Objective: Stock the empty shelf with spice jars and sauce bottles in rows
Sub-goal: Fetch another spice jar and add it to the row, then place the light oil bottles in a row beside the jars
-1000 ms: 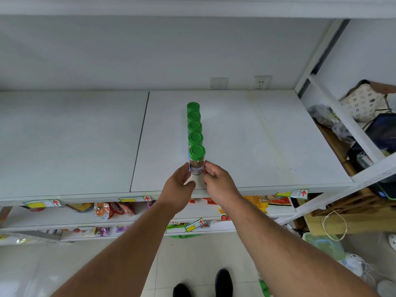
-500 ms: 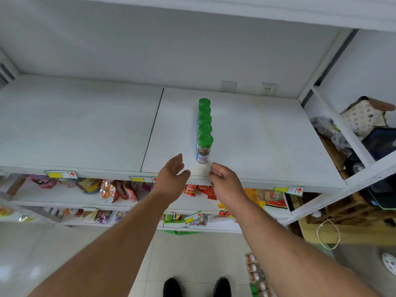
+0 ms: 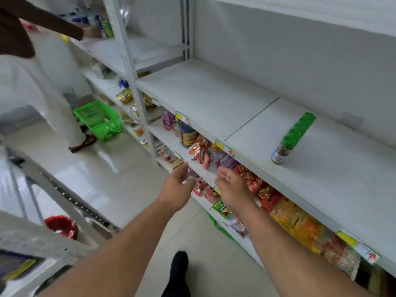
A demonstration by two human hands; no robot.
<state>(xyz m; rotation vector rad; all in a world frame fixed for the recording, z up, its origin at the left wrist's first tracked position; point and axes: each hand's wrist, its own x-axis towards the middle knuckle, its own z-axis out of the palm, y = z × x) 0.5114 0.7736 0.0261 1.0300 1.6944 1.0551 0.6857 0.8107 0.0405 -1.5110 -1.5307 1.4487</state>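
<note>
A row of several green-lidded spice jars (image 3: 297, 133) runs front to back on the white shelf (image 3: 214, 103), at the right of the view. The front jar (image 3: 281, 153) has a blue-and-white label and stands near the shelf's front edge. My left hand (image 3: 177, 185) and my right hand (image 3: 231, 187) hang in front of the lower shelves, left of and below the jars. Both have loosely curled fingers and hold nothing.
Snack packets (image 3: 257, 185) and a dark jar (image 3: 188, 136) fill the lower shelves. A green basket (image 3: 98, 121) sits on the floor to the left, beside another person (image 3: 42, 67) reaching into the neighbouring shelf unit. A grey rack (image 3: 53, 189) stands at the near left.
My hands let go of the front jar and drew back off the shelf. My view has swung left, so the jar row now lies to the right and the aisle shows.
</note>
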